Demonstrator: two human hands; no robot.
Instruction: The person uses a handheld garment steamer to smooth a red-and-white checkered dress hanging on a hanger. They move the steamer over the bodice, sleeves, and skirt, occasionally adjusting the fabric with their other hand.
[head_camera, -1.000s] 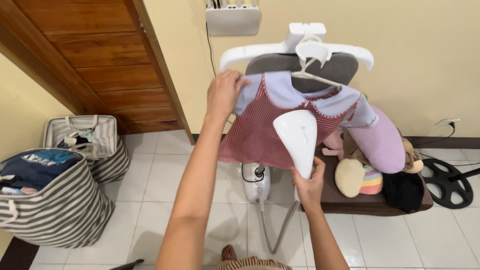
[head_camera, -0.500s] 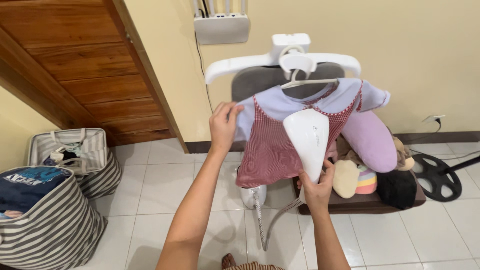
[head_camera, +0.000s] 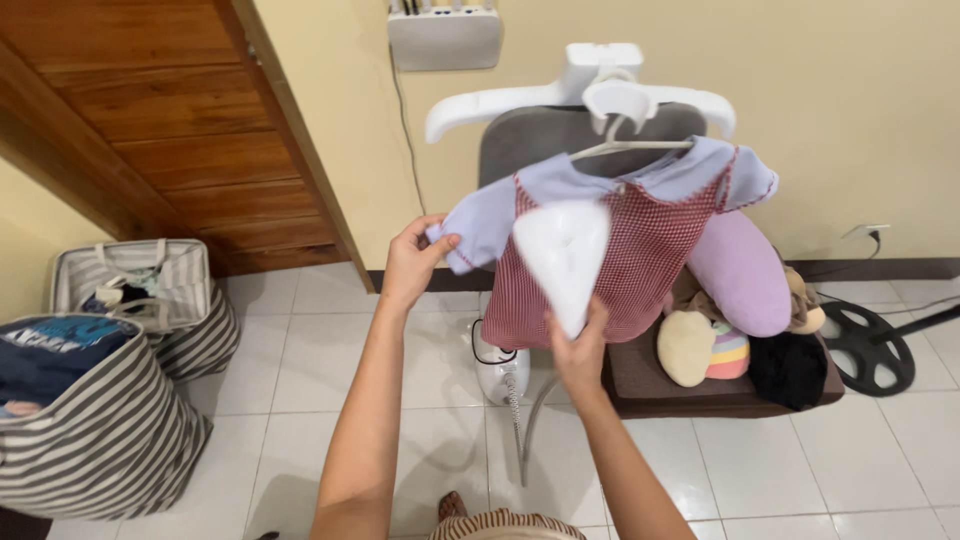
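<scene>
The little dress (head_camera: 640, 255), red-checked with pale lilac sleeves, hangs on a white hanger (head_camera: 625, 125) at the top of the steamer stand, in front of the grey backing pad (head_camera: 540, 135). Left hand (head_camera: 412, 262) has its fingers pinched on the cuff of the near sleeve, pulling it out sideways so the fabric sits flat. Right hand (head_camera: 578, 350) is wrapped around the handle of the white steamer head (head_camera: 562, 250), which sits right against the checked front. I'd say the trick here is keeping that sleeve taut but not yanked, running the head slowly top to bottom, and keeping the pinching fingers well away from the steam. The hose (head_camera: 528, 425) drops to the base unit (head_camera: 500, 370) on the tile floor, so watch it doesn't snag.
</scene>
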